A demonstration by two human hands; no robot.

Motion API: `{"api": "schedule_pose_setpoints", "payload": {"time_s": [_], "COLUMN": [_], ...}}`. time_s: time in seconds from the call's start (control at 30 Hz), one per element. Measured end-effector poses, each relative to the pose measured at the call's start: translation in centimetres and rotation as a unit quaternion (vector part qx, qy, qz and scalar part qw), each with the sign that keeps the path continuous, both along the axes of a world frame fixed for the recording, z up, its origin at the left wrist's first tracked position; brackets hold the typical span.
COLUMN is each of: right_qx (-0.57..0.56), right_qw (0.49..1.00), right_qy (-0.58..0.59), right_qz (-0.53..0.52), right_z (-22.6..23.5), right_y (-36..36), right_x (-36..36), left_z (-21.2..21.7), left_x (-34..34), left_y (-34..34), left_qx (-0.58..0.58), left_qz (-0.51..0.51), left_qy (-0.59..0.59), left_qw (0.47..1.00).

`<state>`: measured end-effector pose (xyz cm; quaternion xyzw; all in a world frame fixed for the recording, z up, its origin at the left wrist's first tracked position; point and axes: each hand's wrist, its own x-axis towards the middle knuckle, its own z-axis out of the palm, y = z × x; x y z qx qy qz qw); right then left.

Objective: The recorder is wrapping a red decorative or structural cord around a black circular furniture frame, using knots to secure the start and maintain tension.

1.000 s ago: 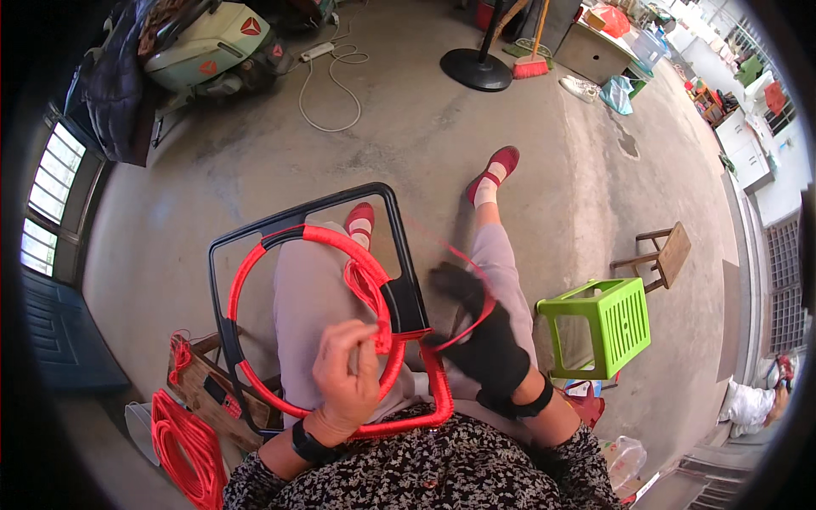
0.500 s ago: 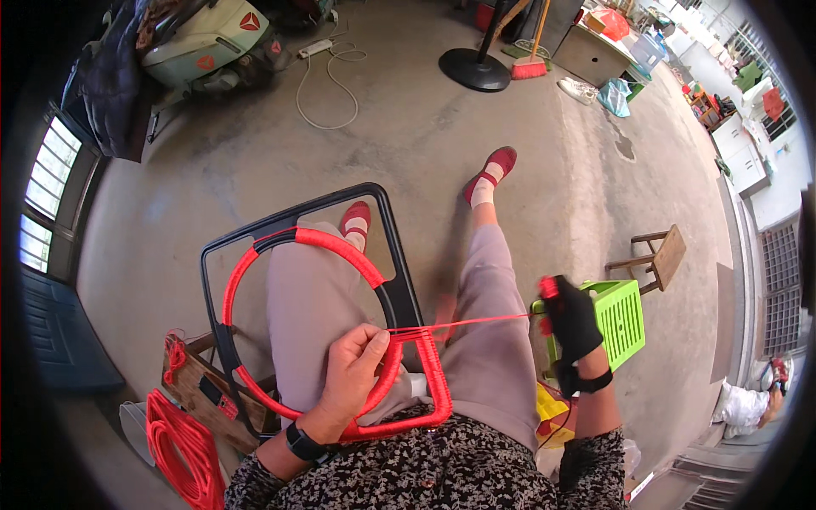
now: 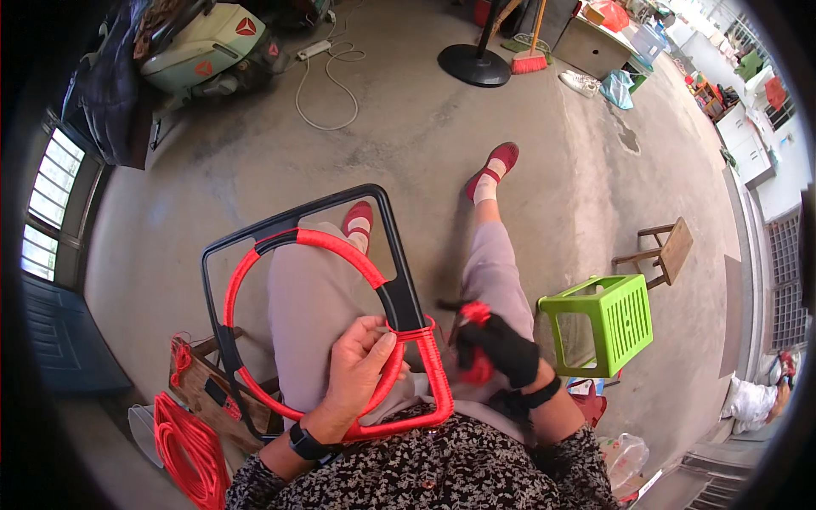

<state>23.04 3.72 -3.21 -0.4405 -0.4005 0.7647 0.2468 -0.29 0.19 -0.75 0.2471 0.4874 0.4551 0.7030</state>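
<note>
A black square frame [image 3: 299,223] with an inner ring wrapped in red cord [image 3: 338,249] rests on my lap. My left hand [image 3: 359,372] is bare and grips the red ring where it meets the frame's right side. My right hand [image 3: 500,347] wears a black glove and holds a small bundle of red cord [image 3: 477,314] close beside the frame's right edge, where several turns of cord are wound around the bar [image 3: 419,330]. The lower right corner of the frame is covered in red wrapping.
A green plastic stool [image 3: 614,321] stands by my right knee, a small wooden stool [image 3: 670,252] beyond it. A coil of red cord [image 3: 189,446] and a wooden crate [image 3: 206,393] lie at my left. A fan base [image 3: 473,65], broom and white cable sit farther off on the concrete floor.
My right hand had pulled the red cord out taut toward the green stool; it has now come back in next to the frame. My left hand stays on the ring.
</note>
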Motion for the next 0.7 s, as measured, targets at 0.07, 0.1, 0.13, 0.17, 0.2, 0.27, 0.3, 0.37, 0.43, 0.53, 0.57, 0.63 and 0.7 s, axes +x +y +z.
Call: {"api": "schedule_pose_setpoints", "payload": {"time_s": [0.07, 0.1, 0.13, 0.17, 0.2, 0.27, 0.3, 0.37, 0.43, 0.53, 0.57, 0.63, 0.7], "right_qx": [0.027, 0.039, 0.040, 0.006, -0.028, -0.030, -0.029, -0.069, -0.120, -0.132, -0.132, -0.075, -0.102], "right_qw": [0.999, 0.998, 0.998, 0.999, 0.999, 0.989, 0.958, 0.943, 0.903, 0.885, 0.885, 0.920, 0.915], "right_qy": [0.024, -0.018, -0.018, -0.003, 0.012, 0.127, 0.240, 0.256, 0.318, 0.395, 0.395, 0.337, 0.328], "right_qz": [0.033, 0.046, 0.050, 0.037, 0.024, -0.065, -0.155, -0.202, -0.263, -0.206, -0.206, -0.185, -0.210], "right_z": [1.4, 1.2, 0.9, 0.2, -0.2, -0.3, -0.2, 1.1, 0.9, -1.0, -1.2, -1.5, -1.8], "right_y": [-0.2, -0.3, 0.1, 0.3, 0.5, 0.3, 0.3, 0.3, 0.4, 1.2, 1.0, 0.4, 0.5], "right_x": [-2.0, -2.2, -1.8, -0.8, -0.3, -0.8, -1.4, -2.9, -3.5, -2.1, -2.0, -1.9, -1.8], "left_z": [0.1, -0.1, 0.0, -0.1, -0.1, -0.4, -0.6, -1.0, -1.2, -1.3, -1.1, -0.8, -1.1], "left_x": [0.1, 0.1, 0.0, -0.1, -0.3, -0.5, -0.6, -0.6, -0.6, -0.7, -0.7, -0.7, -0.8], "left_y": [0.1, 0.1, 0.1, 0.0, -0.1, -0.3, -0.2, -0.2, -0.2, -0.2, -0.1, 0.0, 0.2], "left_qx": [0.013, 0.012, 0.012, 0.012, 0.015, 0.016, 0.015, 0.014, 0.014, -0.008, -0.009, -0.057, -0.052], "left_qz": [0.014, 0.008, 0.008, 0.009, 0.003, -0.004, -0.011, -0.016, -0.016, -0.020, -0.020, -0.013, -0.031], "left_qy": [0.008, 0.004, 0.001, 0.000, -0.006, -0.013, -0.029, -0.045, -0.062, -0.057, -0.058, -0.120, -0.099], "left_qw": [1.000, 1.000, 1.000, 1.000, 1.000, 1.000, 0.999, 0.999, 0.998, 0.998, 0.998, 0.991, 0.993]}}
